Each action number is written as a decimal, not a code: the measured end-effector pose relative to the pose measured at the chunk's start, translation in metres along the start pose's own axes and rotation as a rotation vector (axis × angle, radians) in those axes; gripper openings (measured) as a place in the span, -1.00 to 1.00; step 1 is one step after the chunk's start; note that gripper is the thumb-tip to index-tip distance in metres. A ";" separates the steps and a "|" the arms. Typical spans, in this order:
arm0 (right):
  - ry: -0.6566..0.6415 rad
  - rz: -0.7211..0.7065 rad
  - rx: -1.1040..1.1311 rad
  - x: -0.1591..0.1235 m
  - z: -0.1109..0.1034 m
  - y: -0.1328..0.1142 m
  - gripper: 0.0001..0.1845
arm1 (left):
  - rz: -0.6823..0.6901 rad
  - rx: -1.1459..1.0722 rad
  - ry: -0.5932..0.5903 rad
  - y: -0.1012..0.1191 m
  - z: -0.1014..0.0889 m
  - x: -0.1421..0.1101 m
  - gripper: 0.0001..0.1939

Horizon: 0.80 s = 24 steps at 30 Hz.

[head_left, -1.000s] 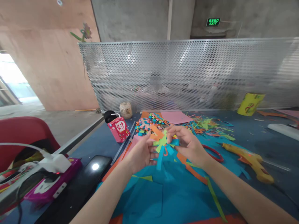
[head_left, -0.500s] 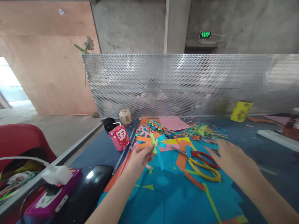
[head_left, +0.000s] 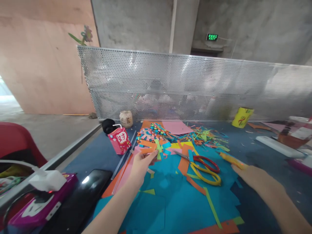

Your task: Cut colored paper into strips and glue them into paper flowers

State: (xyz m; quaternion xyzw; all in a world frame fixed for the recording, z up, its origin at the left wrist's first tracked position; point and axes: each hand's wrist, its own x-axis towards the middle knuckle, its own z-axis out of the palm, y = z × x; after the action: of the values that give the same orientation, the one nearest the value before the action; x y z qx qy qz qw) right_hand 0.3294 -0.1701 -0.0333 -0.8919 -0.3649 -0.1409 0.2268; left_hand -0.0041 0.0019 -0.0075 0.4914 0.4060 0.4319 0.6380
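My left hand (head_left: 144, 162) pinches a small piece of cut paper strips (head_left: 158, 148), with green, blue and orange parts, above the blue sheets. My right hand (head_left: 253, 175), slightly blurred, is closed around a slim yellow tool (head_left: 231, 160) with an orange tip pointing left; its exact kind is unclear. Between the hands lie scissors (head_left: 204, 167) with one red and one yellow handle, blades towards the left hand. Beneath them are orange strips (head_left: 185, 159) and large blue paper sheets (head_left: 180, 198). A thin green strip (head_left: 213, 208) lies nearer to me.
A heap of fringed paper pieces (head_left: 156, 131) and thin shreds (head_left: 207, 136) lie farther back. At left stand a pink drink carton (head_left: 120, 140), a jar (head_left: 126, 119), a black phone (head_left: 97, 182) and a power strip (head_left: 44, 206). A perforated metal screen (head_left: 146, 71) borders the table's back.
My right hand has come to hold the yellow tool, where it was blurred beside the scissors before. The left hand still pinches the paper piece. The whole view has shifted slightly.
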 end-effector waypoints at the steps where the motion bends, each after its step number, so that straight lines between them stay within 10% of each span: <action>1: -0.094 0.095 -0.002 0.001 -0.007 -0.004 -0.52 | 0.000 0.029 -0.005 -0.001 0.000 0.000 -0.68; 5: -0.088 0.096 0.019 -0.007 -0.032 -0.042 -0.55 | -0.009 0.106 -0.015 -0.007 0.000 0.001 -0.66; 11: 0.498 -0.465 0.021 -0.056 -0.033 -0.119 -0.52 | -0.021 0.078 -0.026 -0.005 0.000 -0.002 -0.67; 16: 0.584 -0.807 -0.058 -0.074 -0.024 -0.153 -0.71 | -0.009 0.054 -0.037 -0.001 0.001 -0.005 -0.67; 24: 0.567 -0.893 -0.135 -0.076 -0.018 -0.155 -0.86 | -0.058 0.094 -0.004 -0.005 0.000 0.002 -0.68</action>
State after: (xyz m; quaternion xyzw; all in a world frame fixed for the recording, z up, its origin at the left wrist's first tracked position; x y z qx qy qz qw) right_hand 0.1643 -0.1265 -0.0029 -0.5895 -0.6235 -0.4822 0.1767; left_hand -0.0028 0.0026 -0.0128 0.5096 0.4387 0.3927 0.6274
